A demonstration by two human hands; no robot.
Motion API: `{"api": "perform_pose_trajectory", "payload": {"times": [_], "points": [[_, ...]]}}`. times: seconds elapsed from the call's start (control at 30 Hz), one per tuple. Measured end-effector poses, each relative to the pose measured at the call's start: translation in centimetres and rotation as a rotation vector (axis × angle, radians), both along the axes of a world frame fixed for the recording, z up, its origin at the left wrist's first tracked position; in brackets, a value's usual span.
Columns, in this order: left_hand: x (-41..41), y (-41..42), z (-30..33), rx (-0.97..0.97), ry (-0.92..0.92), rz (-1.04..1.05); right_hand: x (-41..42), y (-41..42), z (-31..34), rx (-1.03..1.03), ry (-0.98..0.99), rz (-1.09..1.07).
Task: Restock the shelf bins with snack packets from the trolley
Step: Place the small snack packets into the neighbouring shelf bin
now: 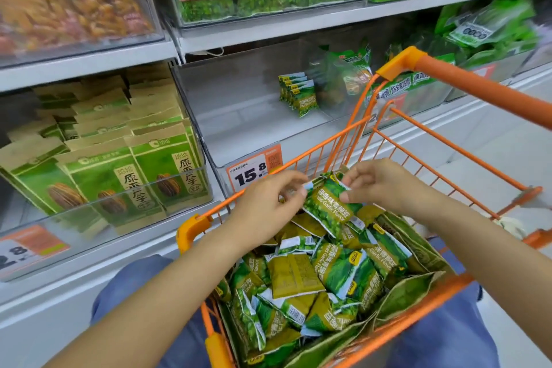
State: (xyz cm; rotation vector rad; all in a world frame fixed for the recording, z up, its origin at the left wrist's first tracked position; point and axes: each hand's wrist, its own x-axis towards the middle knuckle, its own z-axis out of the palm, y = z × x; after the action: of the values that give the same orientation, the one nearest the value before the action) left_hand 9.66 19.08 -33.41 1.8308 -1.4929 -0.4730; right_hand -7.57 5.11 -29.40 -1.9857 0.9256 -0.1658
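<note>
**Both hands on one garlic-pea packet above the trolley load**

My right hand [378, 185] has its thumb and fingertips curled onto the upper right edge of a green snack packet [330, 206]; I read that as a pinch. My left hand [268, 203] has its fingers bent in toward the packet's upper left edge, with the fingertips at that edge, though I cannot tell how firm the hold is. The packet sits between the two hands, tilted, its long axis running from upper left to lower right and its printed face turned up to the camera. It is a small pillow pack, green with a pea picture, an olive band with white lettering and the words "Peas Garlic Flavor". It hangs just above a loose heap of like packets [313, 281] lying at all angles in a green bag-lined orange trolley [352, 134]. Beyond the trolley's front rim stands a clear shelf bin [239, 104], holding a short upright row of the same packets [297, 94] near its right wall. A price tag [254, 170] reading 15.8 hangs on the bin's front.
</note>
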Motion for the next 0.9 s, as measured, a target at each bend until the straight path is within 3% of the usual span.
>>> {"api": "perform_pose_trajectory", "payload": {"times": [0.07, 0.2, 0.33, 0.5, 0.67, 0.77, 0.9], "points": [[0.1, 0.1, 0.3, 0.041, 0.258, -0.012, 0.1, 0.2, 0.8, 0.061, -0.152, 0.016], [-0.2, 0.2, 1.0, 0.082, 0.518, -0.068, 1.2, 1.5, 1.7, 0.09, -0.262, 0.118], [0.0, 0.1, 1.1, 0.001, 0.572, -0.059, 2.3, 2.2, 1.9, 0.155, -0.342, 0.074], [0.6, -0.1, 1.1, -0.084, 0.642, 0.029, 2.5, 1.9, 1.3, 0.173, -0.23, 0.102], [0.5, -1.1, 2.7, -0.091, 0.677, 0.023, 3.0, 0.8, 1.3, 0.159, -0.389, 0.054], [2.2, -3.6, 4.2, -0.168, 0.802, 0.223, 3.2, -1.2, 1.4, -0.044, -0.44, -0.082], [5.0, -9.0, 5.4, -0.241, 0.74, 0.393, 4.5, -4.0, 0.9, -0.543, -0.221, -0.046]]}}
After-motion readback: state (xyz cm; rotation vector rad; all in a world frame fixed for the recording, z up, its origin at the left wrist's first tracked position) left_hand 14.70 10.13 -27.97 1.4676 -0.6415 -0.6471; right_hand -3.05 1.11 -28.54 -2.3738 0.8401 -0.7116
